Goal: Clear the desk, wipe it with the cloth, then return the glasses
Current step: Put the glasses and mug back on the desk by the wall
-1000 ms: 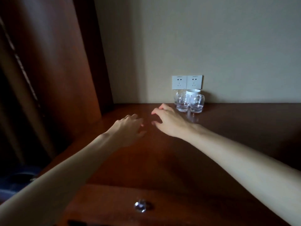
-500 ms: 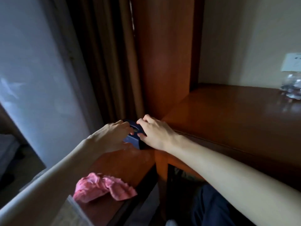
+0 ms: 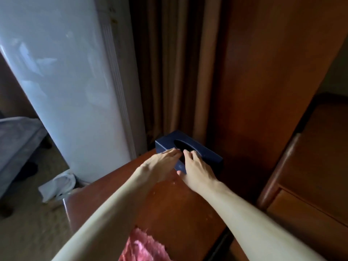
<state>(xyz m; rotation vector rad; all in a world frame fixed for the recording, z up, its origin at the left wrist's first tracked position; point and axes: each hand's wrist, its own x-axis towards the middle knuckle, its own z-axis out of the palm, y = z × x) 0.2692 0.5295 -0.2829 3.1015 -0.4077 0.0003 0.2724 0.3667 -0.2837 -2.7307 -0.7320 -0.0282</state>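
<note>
You are reaching both hands to the dark blue tissue box point(image 3: 199, 150) sitting at the far corner of the low side table point(image 3: 180, 210), just beside the curtain point(image 3: 175, 68). Your left hand point(image 3: 160, 164) is lying on the box's near left edge with fingers straight and together. Your right hand point(image 3: 197, 171) is resting its straight fingers on the top by the oval opening, thumb spread toward the near side; neither is curling round it. The pink cloth point(image 3: 143, 247) is lying on the table's near edge, under your left forearm. The desk point(image 3: 310, 166) is standing to your right.
</note>
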